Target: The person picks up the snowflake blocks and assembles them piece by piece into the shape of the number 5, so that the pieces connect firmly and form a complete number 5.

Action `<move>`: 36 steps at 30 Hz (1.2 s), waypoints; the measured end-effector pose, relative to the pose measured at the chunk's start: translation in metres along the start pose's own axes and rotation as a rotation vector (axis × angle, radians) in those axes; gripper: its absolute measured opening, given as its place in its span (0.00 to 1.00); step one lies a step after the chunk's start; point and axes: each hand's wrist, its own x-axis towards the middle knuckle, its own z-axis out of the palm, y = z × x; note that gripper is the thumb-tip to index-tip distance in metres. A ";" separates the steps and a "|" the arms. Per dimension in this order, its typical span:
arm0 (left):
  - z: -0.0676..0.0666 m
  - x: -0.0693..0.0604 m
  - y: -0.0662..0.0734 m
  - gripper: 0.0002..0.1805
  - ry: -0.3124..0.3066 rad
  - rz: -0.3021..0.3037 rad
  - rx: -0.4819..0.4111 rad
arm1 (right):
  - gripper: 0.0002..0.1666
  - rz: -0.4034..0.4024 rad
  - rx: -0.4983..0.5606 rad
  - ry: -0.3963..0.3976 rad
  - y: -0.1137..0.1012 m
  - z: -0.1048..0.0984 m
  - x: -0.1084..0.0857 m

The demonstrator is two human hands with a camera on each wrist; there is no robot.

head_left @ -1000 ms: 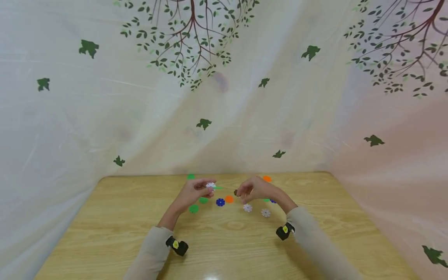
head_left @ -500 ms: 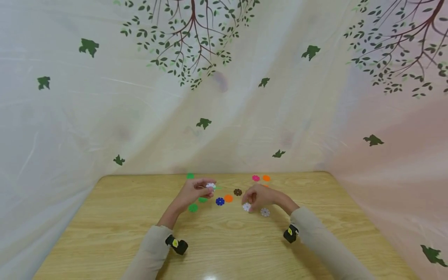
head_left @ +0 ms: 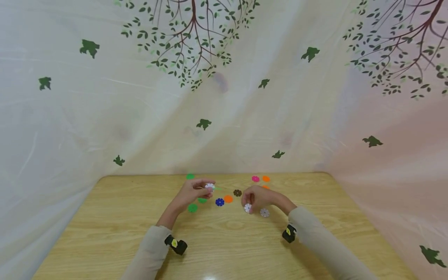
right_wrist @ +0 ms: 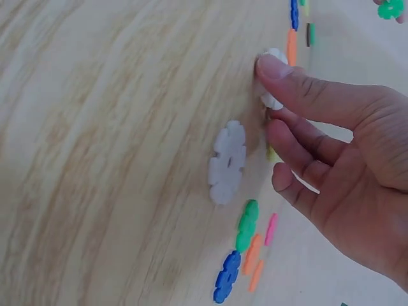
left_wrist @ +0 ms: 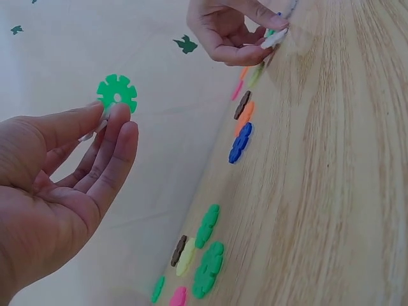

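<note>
In the head view my left hand is raised over the table, thumb and fingers pinching a white notched flower-shaped linking disc. A green linking disc is attached to that white one and stands up above the fingertips in the left wrist view. My right hand pinches another white linking disc by its edge, low over the table. Beside this hand lies a further white disc, flat on the wood. A brown disc is just left of the right hand.
Between the hands lie a blue disc and an orange disc. Green discs lie below the left hand. A pink disc sits near the back of the wooden table. A printed cloth hangs behind.
My right hand has left the brown disc, shifting right and towards me, and now pinches a white disc. The pink disc at the back has come into sight. My left hand stays put.
</note>
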 end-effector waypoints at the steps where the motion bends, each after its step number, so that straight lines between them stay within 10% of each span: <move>1: 0.000 0.000 0.000 0.19 0.002 -0.001 0.002 | 0.14 -0.012 0.011 -0.007 0.001 -0.001 0.000; 8: -0.001 0.000 -0.001 0.20 0.022 -0.016 0.013 | 0.09 -0.042 0.055 -0.004 0.002 -0.005 0.004; 36: 0.009 0.007 0.001 0.17 0.140 -0.003 0.003 | 0.11 -0.062 0.477 0.495 -0.047 0.001 0.031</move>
